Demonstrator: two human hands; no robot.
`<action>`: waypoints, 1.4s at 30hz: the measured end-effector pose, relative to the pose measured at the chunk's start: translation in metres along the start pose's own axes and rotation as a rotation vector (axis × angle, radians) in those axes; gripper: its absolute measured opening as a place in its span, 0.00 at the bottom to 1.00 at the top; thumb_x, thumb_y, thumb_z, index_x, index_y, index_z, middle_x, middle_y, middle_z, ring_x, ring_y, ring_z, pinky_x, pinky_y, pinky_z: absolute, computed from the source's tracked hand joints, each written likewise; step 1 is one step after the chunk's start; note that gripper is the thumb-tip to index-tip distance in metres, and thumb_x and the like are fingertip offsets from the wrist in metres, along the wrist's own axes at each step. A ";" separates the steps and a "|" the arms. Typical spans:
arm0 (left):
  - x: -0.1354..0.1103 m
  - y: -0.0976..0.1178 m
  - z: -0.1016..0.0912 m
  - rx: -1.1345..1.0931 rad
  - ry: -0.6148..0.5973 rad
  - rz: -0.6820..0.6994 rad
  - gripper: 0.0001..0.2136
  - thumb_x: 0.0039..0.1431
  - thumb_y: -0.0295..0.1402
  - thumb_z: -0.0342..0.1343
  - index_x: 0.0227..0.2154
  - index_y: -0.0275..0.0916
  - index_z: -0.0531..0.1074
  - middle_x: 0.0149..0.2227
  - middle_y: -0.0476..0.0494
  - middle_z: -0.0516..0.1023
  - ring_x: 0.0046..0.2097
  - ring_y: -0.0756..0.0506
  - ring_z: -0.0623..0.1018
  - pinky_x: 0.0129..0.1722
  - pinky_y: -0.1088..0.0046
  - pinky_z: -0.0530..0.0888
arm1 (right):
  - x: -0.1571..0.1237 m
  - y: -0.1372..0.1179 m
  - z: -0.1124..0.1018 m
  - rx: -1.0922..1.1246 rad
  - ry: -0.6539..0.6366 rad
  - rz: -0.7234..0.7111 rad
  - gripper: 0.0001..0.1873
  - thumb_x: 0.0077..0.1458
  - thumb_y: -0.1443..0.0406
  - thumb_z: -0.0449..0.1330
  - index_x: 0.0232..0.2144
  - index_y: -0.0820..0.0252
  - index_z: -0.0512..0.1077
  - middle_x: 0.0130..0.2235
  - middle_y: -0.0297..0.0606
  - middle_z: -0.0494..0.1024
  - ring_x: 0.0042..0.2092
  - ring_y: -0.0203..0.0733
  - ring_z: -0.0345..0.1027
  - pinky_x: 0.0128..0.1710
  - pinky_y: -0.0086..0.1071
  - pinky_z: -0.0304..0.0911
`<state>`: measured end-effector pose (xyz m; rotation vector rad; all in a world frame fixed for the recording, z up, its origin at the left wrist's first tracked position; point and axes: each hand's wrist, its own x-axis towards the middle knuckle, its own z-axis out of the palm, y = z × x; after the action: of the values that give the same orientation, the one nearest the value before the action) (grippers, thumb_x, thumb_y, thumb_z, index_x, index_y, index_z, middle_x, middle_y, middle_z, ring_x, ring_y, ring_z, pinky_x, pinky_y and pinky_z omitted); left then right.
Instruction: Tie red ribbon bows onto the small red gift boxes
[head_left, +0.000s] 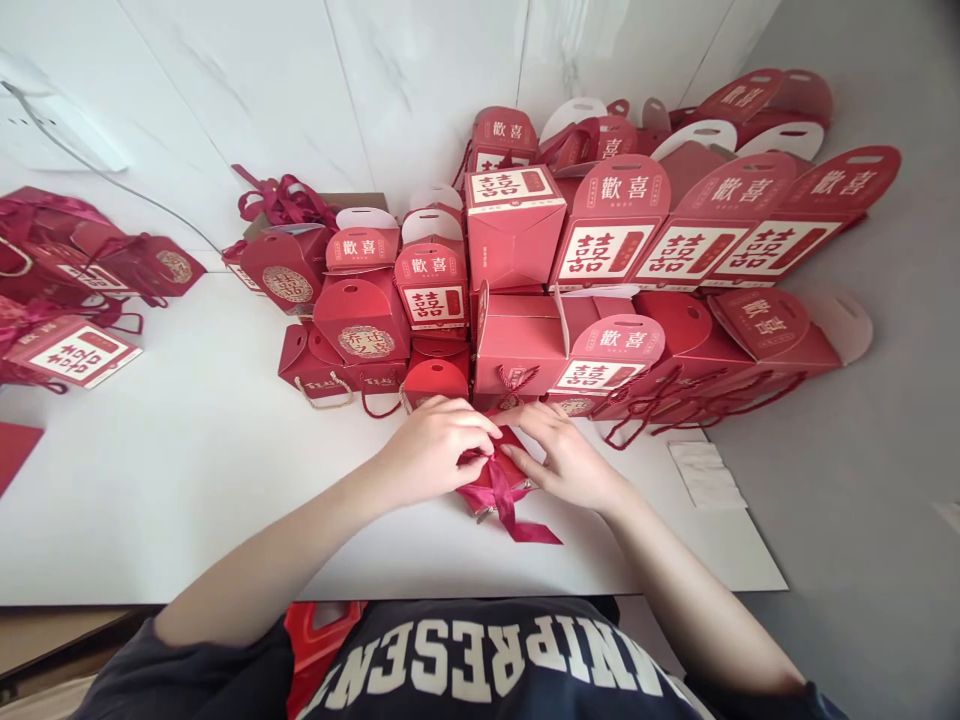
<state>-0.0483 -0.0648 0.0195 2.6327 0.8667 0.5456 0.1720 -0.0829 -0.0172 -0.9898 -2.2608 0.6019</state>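
Observation:
A small red gift box (512, 442) sits on the table in front of me, partly covered by both hands. A crimson satin ribbon (504, 500) runs around it, and one loose tail trails over the near side onto the table. From the left, my left hand (442, 450) is closed, thumb and fingertips pinching the ribbon at the top of the box. My right hand (562, 455) curves over the box from the right, its fingers at the ribbon's far part and its thumb by the lid. The exact grip of the right fingertips is partly hidden.
Stacked red boxes (517, 240) with white-and-red labels stand just beyond my hands against the tiled wall. More ribboned boxes (79, 350) lie at the far left. Folded white paper (706, 475) rests near the right edge. A red stool (322, 640) shows below the table.

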 end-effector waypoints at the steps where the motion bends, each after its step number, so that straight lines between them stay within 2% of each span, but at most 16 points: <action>1: -0.005 0.003 0.003 0.100 0.067 0.024 0.05 0.58 0.25 0.57 0.30 0.39 0.77 0.40 0.49 0.82 0.39 0.47 0.79 0.43 0.68 0.71 | -0.001 -0.002 0.000 -0.055 0.002 0.014 0.12 0.63 0.68 0.55 0.49 0.56 0.70 0.46 0.40 0.77 0.47 0.46 0.69 0.47 0.42 0.60; 4: -0.019 0.007 0.013 0.292 0.214 0.080 0.07 0.61 0.24 0.53 0.33 0.38 0.76 0.36 0.47 0.81 0.36 0.48 0.79 0.39 0.70 0.73 | -0.003 -0.009 0.001 -0.170 0.017 0.015 0.11 0.66 0.67 0.53 0.47 0.57 0.73 0.42 0.40 0.78 0.42 0.43 0.70 0.43 0.39 0.57; 7: -0.026 0.001 0.022 0.325 0.299 0.137 0.07 0.61 0.24 0.54 0.37 0.38 0.75 0.34 0.48 0.80 0.35 0.49 0.79 0.38 0.72 0.75 | 0.000 -0.010 0.005 -0.196 0.048 -0.012 0.12 0.67 0.66 0.52 0.45 0.57 0.75 0.37 0.39 0.77 0.37 0.40 0.69 0.40 0.36 0.57; 11: -0.027 -0.009 0.027 0.266 0.376 0.210 0.06 0.61 0.24 0.55 0.38 0.38 0.75 0.35 0.48 0.80 0.34 0.51 0.79 0.36 0.75 0.76 | 0.006 -0.004 0.008 -0.027 0.032 -0.039 0.12 0.66 0.65 0.54 0.42 0.56 0.77 0.36 0.39 0.75 0.36 0.39 0.70 0.37 0.32 0.63; 14: -0.028 -0.011 0.027 0.273 0.361 0.227 0.05 0.62 0.24 0.55 0.37 0.38 0.75 0.34 0.48 0.80 0.33 0.51 0.79 0.35 0.76 0.76 | 0.009 0.001 0.007 0.109 0.004 -0.068 0.12 0.66 0.64 0.54 0.42 0.55 0.78 0.36 0.38 0.76 0.36 0.38 0.71 0.35 0.31 0.66; 16: -0.029 -0.012 0.028 0.295 0.342 0.230 0.05 0.62 0.24 0.55 0.37 0.38 0.74 0.33 0.48 0.80 0.33 0.51 0.78 0.35 0.75 0.76 | 0.009 0.003 0.007 0.120 0.008 -0.080 0.11 0.65 0.65 0.55 0.41 0.55 0.78 0.35 0.38 0.76 0.36 0.38 0.71 0.36 0.31 0.67; 19: -0.032 -0.011 0.030 0.319 0.341 0.233 0.05 0.61 0.23 0.56 0.37 0.37 0.74 0.33 0.48 0.80 0.33 0.50 0.78 0.35 0.75 0.75 | 0.008 0.002 0.011 0.040 0.048 -0.097 0.09 0.63 0.67 0.56 0.39 0.57 0.77 0.35 0.38 0.77 0.34 0.38 0.71 0.35 0.32 0.66; 22: -0.034 -0.011 0.032 0.332 0.354 0.227 0.05 0.60 0.23 0.56 0.36 0.38 0.74 0.31 0.49 0.79 0.32 0.51 0.78 0.34 0.75 0.75 | 0.006 -0.002 0.013 -0.133 0.123 -0.130 0.09 0.62 0.68 0.55 0.37 0.59 0.75 0.32 0.37 0.76 0.32 0.39 0.69 0.33 0.33 0.64; 25: -0.035 -0.010 0.033 0.330 0.362 0.218 0.04 0.60 0.23 0.57 0.35 0.38 0.73 0.31 0.50 0.79 0.31 0.51 0.77 0.33 0.75 0.74 | 0.007 -0.004 0.011 -0.186 0.167 -0.111 0.07 0.60 0.69 0.54 0.38 0.59 0.72 0.35 0.40 0.77 0.36 0.43 0.69 0.37 0.36 0.63; 28: -0.036 -0.011 0.034 0.329 0.362 0.214 0.04 0.60 0.23 0.57 0.36 0.38 0.74 0.32 0.49 0.79 0.32 0.51 0.78 0.34 0.75 0.75 | 0.009 -0.005 0.006 -0.051 0.089 -0.105 0.12 0.57 0.71 0.56 0.44 0.57 0.69 0.42 0.39 0.78 0.44 0.44 0.70 0.47 0.40 0.63; 31: -0.036 -0.012 0.034 0.330 0.335 0.223 0.05 0.60 0.23 0.57 0.37 0.38 0.74 0.33 0.49 0.80 0.34 0.50 0.78 0.35 0.74 0.75 | 0.011 -0.004 0.005 0.002 0.064 -0.178 0.13 0.58 0.73 0.55 0.44 0.55 0.68 0.40 0.35 0.78 0.43 0.41 0.70 0.55 0.43 0.59; 34: -0.036 -0.013 0.035 0.330 0.331 0.230 0.04 0.60 0.23 0.58 0.36 0.38 0.74 0.32 0.49 0.79 0.32 0.51 0.78 0.34 0.74 0.74 | 0.011 -0.003 0.006 -0.022 0.107 -0.170 0.12 0.56 0.74 0.55 0.42 0.56 0.68 0.38 0.36 0.78 0.42 0.42 0.69 0.54 0.45 0.59; 38: -0.037 -0.013 0.035 0.342 0.345 0.261 0.05 0.59 0.23 0.58 0.37 0.36 0.73 0.33 0.48 0.80 0.34 0.49 0.78 0.34 0.73 0.75 | 0.010 -0.005 0.006 0.042 0.026 -0.148 0.16 0.55 0.73 0.56 0.46 0.56 0.67 0.44 0.39 0.77 0.46 0.45 0.68 0.53 0.44 0.60; 40: -0.037 -0.013 0.035 0.345 0.332 0.258 0.05 0.59 0.22 0.58 0.38 0.36 0.73 0.33 0.48 0.80 0.34 0.49 0.78 0.34 0.73 0.74 | 0.010 -0.006 0.004 0.010 0.021 -0.171 0.14 0.57 0.74 0.54 0.44 0.56 0.67 0.41 0.38 0.77 0.44 0.44 0.69 0.55 0.46 0.58; 42: -0.037 -0.012 0.034 0.340 0.321 0.248 0.05 0.59 0.23 0.58 0.37 0.36 0.73 0.32 0.49 0.79 0.32 0.50 0.77 0.34 0.74 0.74 | 0.009 -0.006 0.002 -0.046 0.051 -0.150 0.14 0.57 0.75 0.53 0.42 0.56 0.68 0.38 0.38 0.76 0.41 0.44 0.68 0.53 0.45 0.59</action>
<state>-0.0667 -0.0840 -0.0249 3.0401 0.7814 0.9847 0.1630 -0.0797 -0.0117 -0.8390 -2.2880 0.4568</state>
